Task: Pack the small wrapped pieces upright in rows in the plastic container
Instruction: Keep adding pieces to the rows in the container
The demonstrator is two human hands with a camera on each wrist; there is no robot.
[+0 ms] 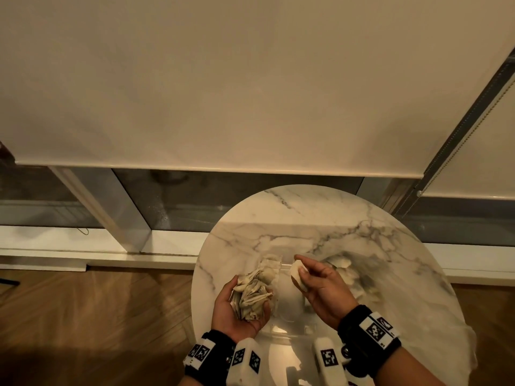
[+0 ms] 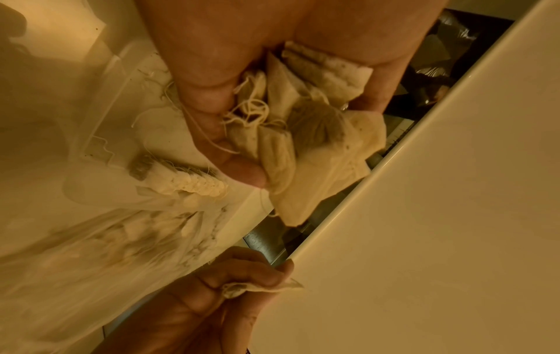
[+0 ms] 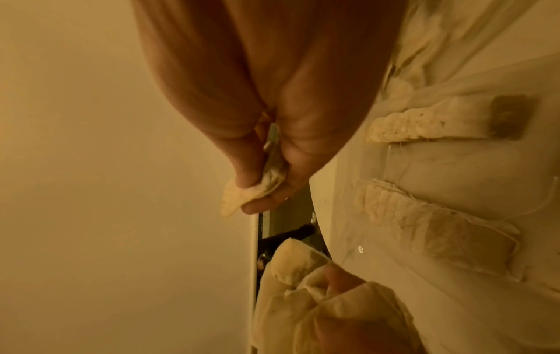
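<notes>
My left hand (image 1: 245, 302) is palm up and cups a bundle of small pale wrapped pieces (image 1: 255, 288) with loose strings, over the table's left side. The same bundle (image 2: 303, 143) fills the left wrist view. My right hand (image 1: 302, 273) pinches a single wrapped piece (image 1: 296, 274) between thumb and fingers; the right wrist view shows this piece (image 3: 257, 189) too. Between and below the hands lies the clear plastic container (image 1: 287, 316). Two rows of upright pieces (image 3: 424, 119) stand inside it, one of them also caught in the left wrist view (image 2: 188, 184).
The round marble table (image 1: 320, 218) carries everything. A clear plastic bag with more pieces (image 1: 351, 274) lies behind my right hand. Beyond the table are a window sill and a lowered blind (image 1: 223, 93); wooden floor (image 1: 97, 316) is on the left.
</notes>
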